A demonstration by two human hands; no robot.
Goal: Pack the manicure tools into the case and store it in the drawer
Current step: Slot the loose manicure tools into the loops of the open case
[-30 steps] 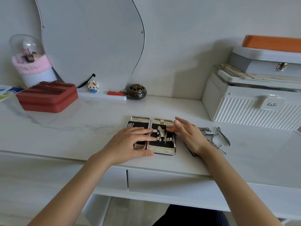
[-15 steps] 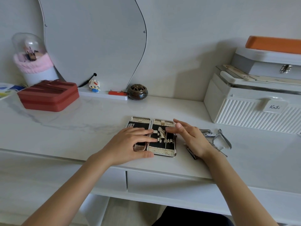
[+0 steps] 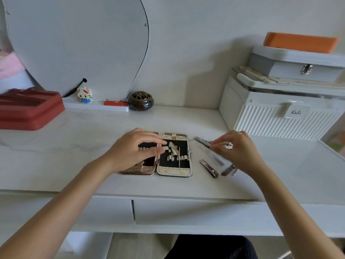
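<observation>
The manicure case (image 3: 174, 171) lies open on the white desk, its gold-patterned frame around a black lining with elastic loops. One slim tool sits in the right half. My left hand (image 3: 134, 149) rests flat on the left half, fingers spread. My right hand (image 3: 238, 151) is to the right of the case, its fingertips pinched on a shiny metal tool (image 3: 227, 146) among the loose tools. A nail clipper (image 3: 209, 168) and another small metal tool (image 3: 228, 171) lie on the desk beside it. A thin file (image 3: 201, 140) pokes out near my fingers.
Two drawer fronts (image 3: 186, 212) sit shut under the desk edge. A white ribbed box (image 3: 280, 118) with stacked cases stands at the right. A red zip case (image 3: 28, 109) lies at the left. A dark round pot (image 3: 141, 100), a small figurine (image 3: 85, 94) and a mirror are at the back.
My right hand has left the case's right half and moved right to the loose tools, closing its fingertips on one. My left hand stays on the case.
</observation>
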